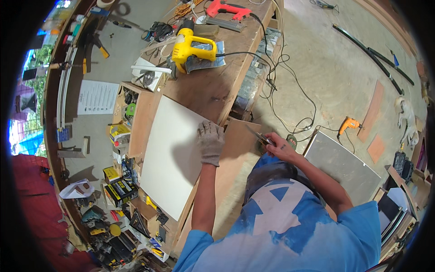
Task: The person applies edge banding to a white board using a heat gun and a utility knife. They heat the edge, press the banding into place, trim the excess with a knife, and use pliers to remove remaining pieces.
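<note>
1. One white panel (165, 149) lies flat on the bench (195, 90); we use it as the landmark.
2. Our left hand (210, 143), gloved, rests over the panel's far right corner. Fingers close together, slightly bent; we can't tell how hard they press.
3. Our right hand (277, 147), no glove, is off to the right of the panel, apart from it. Fingers wrapped round the handle of a slim metal tool (259, 136), its tip pointing back toward the panel. Exact tool type: we can't tell.
4. Just right of the panel we have a thin brown board (242, 136); the tool tip shows in front of it, gap unclear.
5. Beyond the panel: yellow heat gun (181, 50), then a red glue gun (224, 9) farther out.
6. Left of the panel: open wooden box (142, 120), plus black-and-yellow boxes (122, 191) nearer us.
7. Well right of the panel, on the floor (312, 59): grey board (342, 170), and past it an orange drill (349, 125).
</note>
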`<state>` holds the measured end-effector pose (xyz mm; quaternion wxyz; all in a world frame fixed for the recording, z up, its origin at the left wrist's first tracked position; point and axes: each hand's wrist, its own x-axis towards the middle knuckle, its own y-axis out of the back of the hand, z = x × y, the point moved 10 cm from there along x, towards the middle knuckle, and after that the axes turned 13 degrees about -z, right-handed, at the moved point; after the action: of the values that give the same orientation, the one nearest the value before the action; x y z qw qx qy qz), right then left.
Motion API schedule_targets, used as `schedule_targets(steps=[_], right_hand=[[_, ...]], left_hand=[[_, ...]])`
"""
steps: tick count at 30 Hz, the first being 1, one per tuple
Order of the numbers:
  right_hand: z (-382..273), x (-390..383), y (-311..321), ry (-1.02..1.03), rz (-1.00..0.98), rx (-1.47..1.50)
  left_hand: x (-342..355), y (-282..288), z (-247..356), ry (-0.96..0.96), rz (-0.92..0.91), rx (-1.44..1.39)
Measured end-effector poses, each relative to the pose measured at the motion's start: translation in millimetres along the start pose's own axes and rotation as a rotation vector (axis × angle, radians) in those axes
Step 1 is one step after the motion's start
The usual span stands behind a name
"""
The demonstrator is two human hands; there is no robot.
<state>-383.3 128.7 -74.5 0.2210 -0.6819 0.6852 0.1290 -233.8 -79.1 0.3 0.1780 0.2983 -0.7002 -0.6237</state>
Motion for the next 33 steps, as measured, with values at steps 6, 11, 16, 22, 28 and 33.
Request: schedule_targets(steps=[6, 11, 16, 22, 28, 33], right_hand=[[-25, 26, -28, 0.070, -0.004, 0.066], [-51, 35, -11, 0.117, 0.007, 0.064], [-123, 31, 13, 0.293, -0.058, -0.614], [-150, 56, 42, 0.410, -0.288, -1.051], [-188, 90, 34, 0.556, -0.604, -1.233], [-206, 126, 12, 0.793, -0.709, -1.240]], left_hand=[[-7, 28, 1, 0.044, 0.188, -0.179], [-6, 25, -4, 0.013, 0.227, -0.217], [-11, 17, -11, 0.126, 0.281, -0.250], [-23, 21, -3, 0.358, 0.239, -0.281], [-32, 16, 3, 0.594, 0.180, -0.253], [-29, 11, 8, 0.561, 0.130, -0.113]])
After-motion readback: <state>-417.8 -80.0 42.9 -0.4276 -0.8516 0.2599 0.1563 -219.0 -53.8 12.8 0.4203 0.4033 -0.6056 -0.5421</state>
